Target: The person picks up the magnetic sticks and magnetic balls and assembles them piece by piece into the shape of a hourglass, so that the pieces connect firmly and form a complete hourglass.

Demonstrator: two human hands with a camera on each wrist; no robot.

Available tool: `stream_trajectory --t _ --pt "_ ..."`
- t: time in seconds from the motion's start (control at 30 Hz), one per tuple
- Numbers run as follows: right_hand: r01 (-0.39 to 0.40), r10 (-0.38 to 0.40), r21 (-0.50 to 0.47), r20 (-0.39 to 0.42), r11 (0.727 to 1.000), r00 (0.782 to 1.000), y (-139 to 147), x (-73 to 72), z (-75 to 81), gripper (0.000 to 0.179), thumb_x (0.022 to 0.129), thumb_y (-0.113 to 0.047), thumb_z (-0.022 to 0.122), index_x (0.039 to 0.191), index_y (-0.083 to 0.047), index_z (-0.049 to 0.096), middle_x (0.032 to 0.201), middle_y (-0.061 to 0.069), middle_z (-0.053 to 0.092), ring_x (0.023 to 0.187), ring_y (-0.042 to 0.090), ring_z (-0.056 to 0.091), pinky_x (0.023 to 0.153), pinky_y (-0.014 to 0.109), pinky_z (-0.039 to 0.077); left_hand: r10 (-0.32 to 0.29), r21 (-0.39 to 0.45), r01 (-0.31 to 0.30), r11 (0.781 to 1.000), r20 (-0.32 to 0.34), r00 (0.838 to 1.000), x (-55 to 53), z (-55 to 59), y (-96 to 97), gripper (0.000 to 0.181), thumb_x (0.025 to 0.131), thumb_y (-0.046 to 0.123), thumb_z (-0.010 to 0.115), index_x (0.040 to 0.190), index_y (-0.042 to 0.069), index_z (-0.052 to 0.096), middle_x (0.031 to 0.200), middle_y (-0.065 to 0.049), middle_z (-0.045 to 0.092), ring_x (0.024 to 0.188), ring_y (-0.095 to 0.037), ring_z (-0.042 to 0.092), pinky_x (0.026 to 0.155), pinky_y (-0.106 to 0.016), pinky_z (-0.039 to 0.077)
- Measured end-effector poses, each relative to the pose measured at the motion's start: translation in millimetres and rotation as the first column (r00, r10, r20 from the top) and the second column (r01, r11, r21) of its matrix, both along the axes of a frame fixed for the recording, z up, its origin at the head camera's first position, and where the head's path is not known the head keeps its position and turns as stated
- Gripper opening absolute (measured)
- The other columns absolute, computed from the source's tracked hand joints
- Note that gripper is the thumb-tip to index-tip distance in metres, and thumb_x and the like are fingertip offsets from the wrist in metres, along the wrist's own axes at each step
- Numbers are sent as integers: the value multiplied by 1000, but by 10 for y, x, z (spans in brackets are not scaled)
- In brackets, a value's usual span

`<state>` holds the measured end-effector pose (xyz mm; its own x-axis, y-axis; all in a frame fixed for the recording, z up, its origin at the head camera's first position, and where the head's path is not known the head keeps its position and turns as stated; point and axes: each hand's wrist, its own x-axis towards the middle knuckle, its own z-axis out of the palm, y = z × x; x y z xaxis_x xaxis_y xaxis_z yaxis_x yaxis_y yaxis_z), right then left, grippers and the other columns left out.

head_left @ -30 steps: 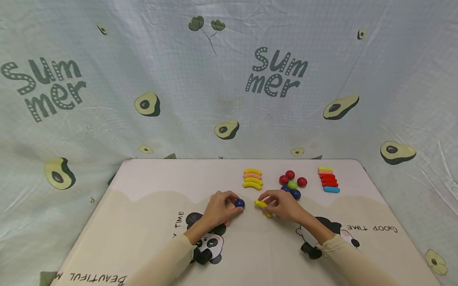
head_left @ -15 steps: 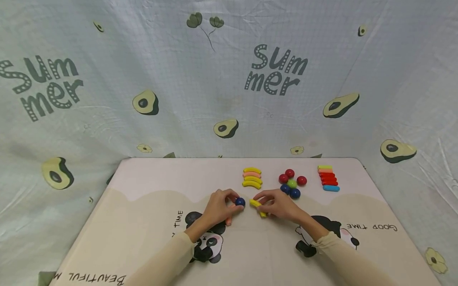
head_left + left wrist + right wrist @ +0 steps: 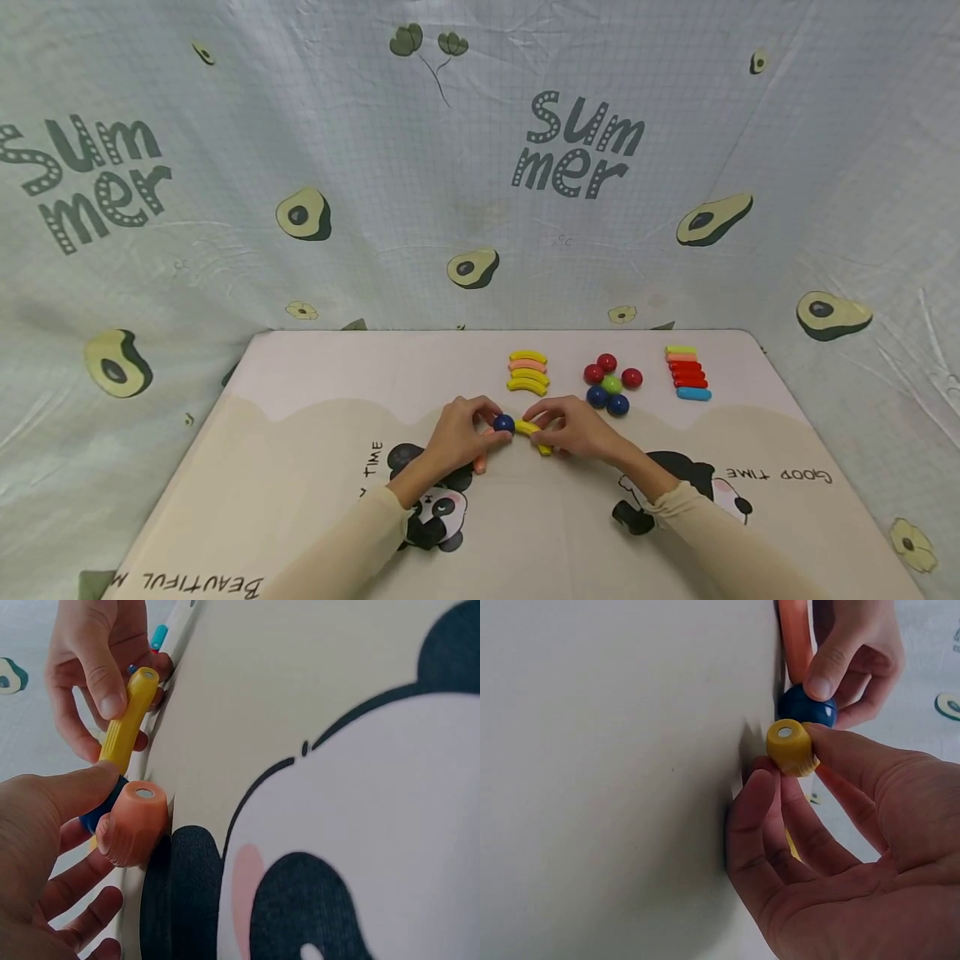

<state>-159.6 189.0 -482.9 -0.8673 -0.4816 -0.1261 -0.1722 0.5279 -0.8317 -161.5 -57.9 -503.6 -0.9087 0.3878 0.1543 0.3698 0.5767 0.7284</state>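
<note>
Between thumb and fingers, my left hand [image 3: 456, 432] pinches a dark blue ball [image 3: 504, 424]. A salmon-orange curved rod [image 3: 480, 463] extends from that ball toward me, with a small silver disc on its free end, visible in the left wrist view. My right hand [image 3: 577, 428] pinches a yellow curved rod [image 3: 129, 720], whose far end meets the ball's right side; its near end also carries a silver disc. In the right wrist view the ball [image 3: 806, 709] sits just behind the yellow rod [image 3: 789, 746]. My fingers partly cover the joint.
Behind the hands lies a column of yellow and orange curved rods [image 3: 528, 375]. To its right are loose red balls [image 3: 632, 378], a green ball [image 3: 612, 385] and blue balls [image 3: 618, 405]. Straight coloured rods [image 3: 688, 372] line up at far right. A panda-print cloth [image 3: 300, 467] covers the table.
My right hand has moved left with the yellow rod, closing the gap until the rod's end meets the blue ball. My left hand has stayed nearly still.
</note>
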Motion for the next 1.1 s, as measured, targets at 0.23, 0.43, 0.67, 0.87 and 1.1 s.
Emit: stream_trajectory --t 0.23,0.43,0.67,0.87,1.1 --pt "1 -1 14 -22 1000 1000 -9 3 10 27 95 -15 75 121 -8 73 105 7 73 69 15 62 60 26 54 -52 6 52 999 -9 999 -19 10 -15 32 84 26 87 110 11 75 93 1 71 84 -21 54 73 -29 39" --pt "-6 6 7 -55 1000 998 -8 -8 -3 25 95 -14 74 119 -8 73 105 7 73 71 16 62 61 26 54 -96 -1 96 995 -27 995 -44 14 -30 30 85 23 86 110 11 76 99 3 72 88 -19 56 78 -29 43" --pt "22 -17 40 -118 999 993 -19 -2 -5 21 94 -13 75 114 -9 74 102 4 73 81 16 62 70 25 54 -85 -14 84 996 -25 996 -25 22 -35 28 84 24 87 106 13 74 93 2 70 85 -19 55 75 -28 44" --pt "43 -33 62 -154 997 988 -41 14 -19 20 93 -12 76 113 -10 75 102 1 73 85 15 62 77 25 53 -85 -9 85 996 -31 996 -26 12 -36 28 84 24 87 105 12 73 91 2 69 84 -19 54 73 -28 42" --pt "52 -40 67 -159 996 986 -48 22 -37 19 93 -10 76 112 -9 75 103 2 73 87 16 62 79 26 53 -92 -33 91 995 -21 996 -26 14 -38 29 83 25 88 103 12 72 88 4 66 82 -18 52 72 -27 42"
